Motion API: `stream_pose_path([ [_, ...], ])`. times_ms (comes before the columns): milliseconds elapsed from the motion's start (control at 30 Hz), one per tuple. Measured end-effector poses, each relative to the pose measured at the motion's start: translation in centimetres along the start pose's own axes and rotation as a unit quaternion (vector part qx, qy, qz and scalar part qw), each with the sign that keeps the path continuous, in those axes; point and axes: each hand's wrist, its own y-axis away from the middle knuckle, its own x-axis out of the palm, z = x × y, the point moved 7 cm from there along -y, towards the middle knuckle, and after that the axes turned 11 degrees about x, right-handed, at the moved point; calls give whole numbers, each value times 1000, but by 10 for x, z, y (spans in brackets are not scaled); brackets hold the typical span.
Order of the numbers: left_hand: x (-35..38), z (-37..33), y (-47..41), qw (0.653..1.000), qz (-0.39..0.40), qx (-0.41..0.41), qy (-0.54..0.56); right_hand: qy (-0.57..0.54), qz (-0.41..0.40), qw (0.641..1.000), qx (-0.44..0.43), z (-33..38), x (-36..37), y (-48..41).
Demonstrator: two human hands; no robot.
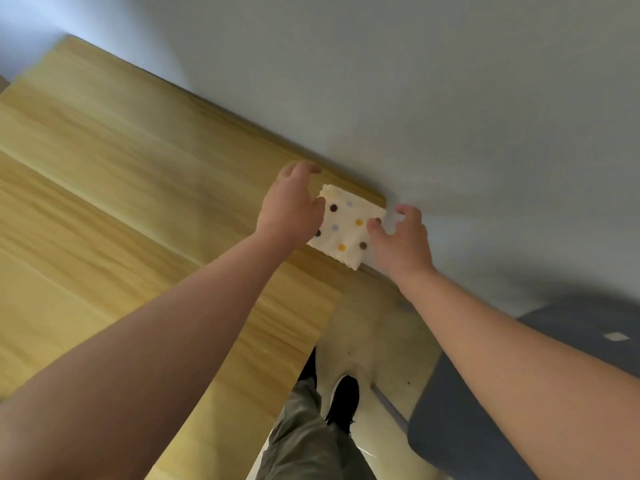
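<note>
**Spotty cloth folded small at the table's corner**

On the left, a wooden table (104, 185) is seen. It is yellow-brown, flat and smooth, with long stripes in the wood. The left hand (291, 202) is held over it, just beside the cloth. Its fingers are bent loosely and nothing is held in them. Only the thumb seems to touch the cloth's left edge.

The cloth (348, 225) is laid on the far right corner of the table, close to the wall. It is soft and cream, with round dots in brown, yellow and pale purple. It is already folded into a small, thick square, and its edges look wavy. So the folding seems to be nearly done. What is likely left is a last pat to tidy it, or the cloth being picked up and put away. Which one it is cannot be told.

The right hand (401, 237) is set at the cloth's right edge. Its thumb is pressed on the top, and its fingers are curled past the edge. Whether the cloth is pinched cannot be told.

On the right, a plain grey-white wall (450, 98) is seen, smooth and flat.
</note>
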Motion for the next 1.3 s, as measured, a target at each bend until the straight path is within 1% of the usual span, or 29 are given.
stream_pose_path([
  [33, 7, -5, 1, 996, 39, 63, -56, 70, -16, 996, -55, 3, 1, 3],
  [100, 31, -4, 11, 968, 137, 154, -141, 192, -9, 970, -149, 4, 10, 10],
  [133, 42, 0, 17, 952, 176, 180, -175, 236, 4, 955, -179, 2, 17, 12],
  [200, 57, 12, 24, 932, 219, 198, -209, 286, 28, 938, -193, -2, 27, 10],
  [300, 63, 27, 23, 924, 237, 198, -227, 316, 45, 928, -191, 5, 39, 4],
  [400, 60, 38, 9, 926, 231, 186, -233, 376, 37, 903, -207, 16, 47, -4],
  [500, 55, 38, -5, 929, 225, 177, -234, 426, 20, 883, -196, 25, 47, -12],
  [700, 52, 27, -7, 926, 239, 171, -239, 454, 28, 878, -152, 27, 49, -3],
  [767, 41, 20, 2, 936, 221, 162, -223, 428, 25, 890, -154, 31, 44, 10],
  [833, 21, 10, 17, 954, 185, 143, -188, 390, 16, 906, -166, 38, 37, 29],
  [933, -13, -1, 56, 976, 162, 72, -128, 332, 16, 927, -172, 45, 26, 68],
  [1000, -36, -7, 97, 983, 143, 30, -114, 308, 36, 932, -186, 42, 26, 106],
  [1067, -56, -12, 139, 988, 114, 9, -103, 289, 59, 933, -204, 36, 31, 141],
  [1133, -77, -11, 195, 993, 76, -25, -87, 282, 92, 926, -234, 26, 43, 184],
  [1233, -103, -1, 279, 995, 16, -79, -51, 278, 142, 910, -272, 13, 64, 246],
  [1300, -119, 12, 343, 990, -27, -133, -24, 294, 178, 894, -288, -2, 80, 293],
])
